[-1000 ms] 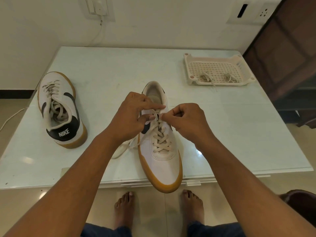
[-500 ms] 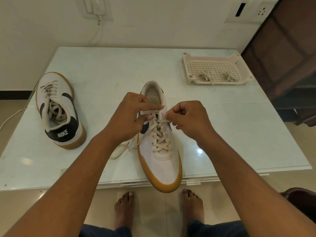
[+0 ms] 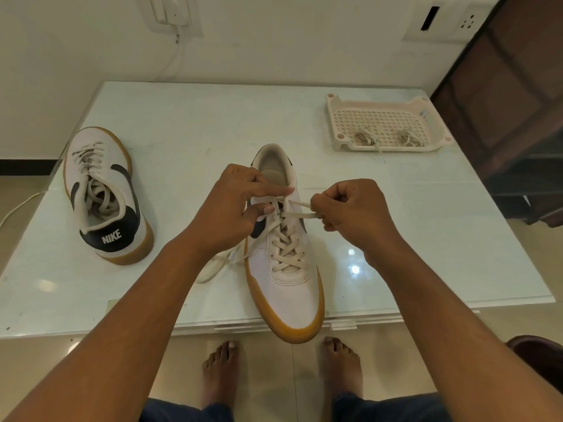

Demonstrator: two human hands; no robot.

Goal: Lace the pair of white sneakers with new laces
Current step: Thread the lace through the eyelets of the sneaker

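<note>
Your left hand grips the eyelet flap of the white leather gum-soled sneaker, whose toe overhangs the pale glass table. Just to the right, your right hand pinches the cream flat lace, drawn taut sideways from the top eyelets.

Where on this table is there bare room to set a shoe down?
Bare: the far middle of the table, between the left sneaker and the tray; also the near right, between the centre sneaker and the table's right edge. Crowded: around the left hand and right hand, with lace trailing left of the centre sneaker.
</note>
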